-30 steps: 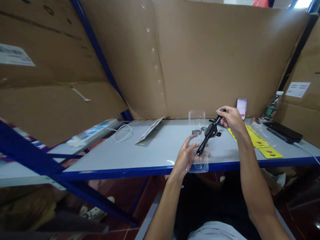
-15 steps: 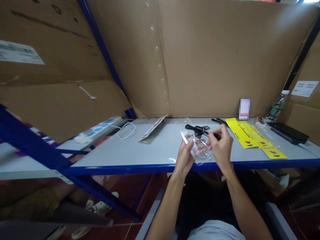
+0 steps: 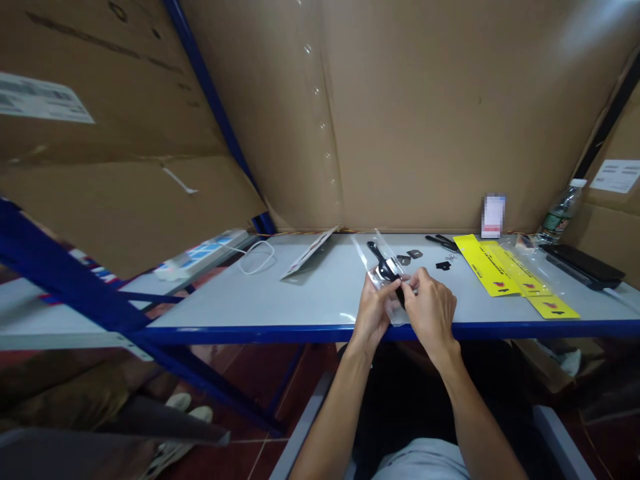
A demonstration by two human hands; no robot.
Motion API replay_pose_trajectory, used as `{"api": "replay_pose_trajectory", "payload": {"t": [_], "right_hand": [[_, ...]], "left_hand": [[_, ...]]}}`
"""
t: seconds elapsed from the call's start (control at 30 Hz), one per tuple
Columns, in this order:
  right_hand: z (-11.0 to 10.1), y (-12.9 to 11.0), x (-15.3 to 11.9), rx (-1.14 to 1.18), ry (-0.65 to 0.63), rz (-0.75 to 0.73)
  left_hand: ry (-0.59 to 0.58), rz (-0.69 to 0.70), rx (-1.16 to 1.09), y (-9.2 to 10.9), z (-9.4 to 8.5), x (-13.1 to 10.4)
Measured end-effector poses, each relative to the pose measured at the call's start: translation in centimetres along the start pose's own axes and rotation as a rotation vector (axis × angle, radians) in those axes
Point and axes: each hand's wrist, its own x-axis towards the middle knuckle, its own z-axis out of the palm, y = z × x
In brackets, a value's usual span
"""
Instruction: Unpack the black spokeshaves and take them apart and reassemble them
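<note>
A black spokeshave [image 3: 385, 267], with a shiny metal plate at its middle, lies slantwise over a clear plastic bag [image 3: 361, 248]. Underneath, my left hand [image 3: 373, 310] holds both, its thumb pressed on the tool near the lower handle. My right hand [image 3: 430, 307] has its fingertips closed on that lower handle. Whether the tool is inside the bag or on top of it, I cannot tell. Just beyond the hands, thin dark metal plates [image 3: 415, 254] and a small black piece [image 3: 443, 265] rest on the table.
Yellow printed cards [image 3: 487, 267] in clear plastic lie to the right, near black handles [image 3: 440, 242]. Farther right are a phone [image 3: 493, 217], a water bottle [image 3: 561, 213] and a flat black device [image 3: 583, 265]. A leaning card [image 3: 310, 253] and a white cable [image 3: 257, 257] are leftward.
The spokeshave has turned from lying crosswise to slanting toward me, over the bag. My right hand has moved slightly down and left with it. The plates behind show more clearly.
</note>
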Motion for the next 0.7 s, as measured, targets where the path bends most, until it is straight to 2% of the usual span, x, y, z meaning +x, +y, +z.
{"api": "replay_pose_trajectory", "payload": {"t": [0.1, 0.2, 0.37, 0.47, 0.57, 0.63, 0.7], "right_hand": [[-0.2, 0.9, -0.1, 0.212, 0.017, 0.008], [-0.7, 2.0, -0.5, 0.454, 0.092, 0.02], [-3.0, 4.3, -0.9, 0.538, 0.209, 0.024], [-5.2, 7.1, -0.5, 0.436, 0.333, 0.082], [-7.2, 11.2, 0.2, 0.169, 0.462, 0.192], [-7.9, 13.8, 1.0, -0.043, 0.399, 0.276], [-7.8, 15.5, 2.2, -0.222, 0.242, 0.325]], "left_hand": [[-0.012, -0.004, -0.009, 0.0, 0.0, -0.1], [-0.04, -0.043, -0.004, 0.1, 0.0, -0.2], [-0.054, -0.066, 0.008, 0.5, 0.0, -0.7], [-0.016, -0.107, -0.058, 0.8, -0.2, -0.6], [0.054, -0.153, -0.175, 1.0, -0.5, -0.1], [0.096, -0.182, -0.236, 1.1, -0.5, 0.2], [0.118, -0.216, -0.277, 1.3, -0.5, 0.3]]}}
